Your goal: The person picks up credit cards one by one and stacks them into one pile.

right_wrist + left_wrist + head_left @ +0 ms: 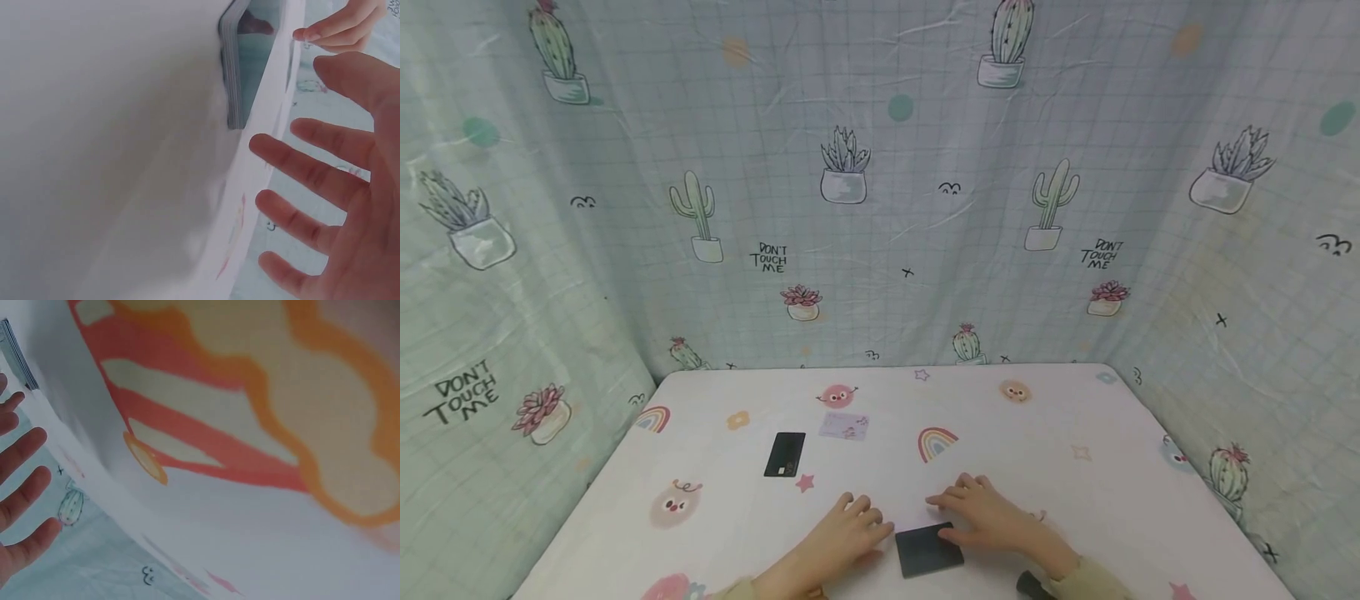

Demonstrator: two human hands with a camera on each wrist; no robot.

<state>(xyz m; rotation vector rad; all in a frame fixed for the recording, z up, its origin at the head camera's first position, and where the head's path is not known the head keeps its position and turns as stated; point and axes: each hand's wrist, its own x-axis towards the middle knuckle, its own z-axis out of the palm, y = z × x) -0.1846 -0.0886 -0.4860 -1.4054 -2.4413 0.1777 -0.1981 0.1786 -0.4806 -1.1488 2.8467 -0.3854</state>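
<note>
A dark, flat stack of cards (929, 552) with a glossy top lies near the table's front, between the two hands. Its layered edge shows in the right wrist view, where the stack (232, 81) mirrors a finger on its top. My left hand (842, 532) hovers just left of the stack, fingers spread and loosely bent, holding nothing. On the other side, my right hand (988, 515) has its thumb over the stack's upper right corner; whether it touches cannot be told. The right wrist view shows this hand's fingers (312, 169) spread, with no object between them.
Further back on the white patterned table (1030, 450) lie a black card (785, 455) with a small white square and a pale purple card (844, 426). A patterned curtain (880, 225) encloses the back and sides. Beside the right wrist is a black object (1033, 585), partly out of view.
</note>
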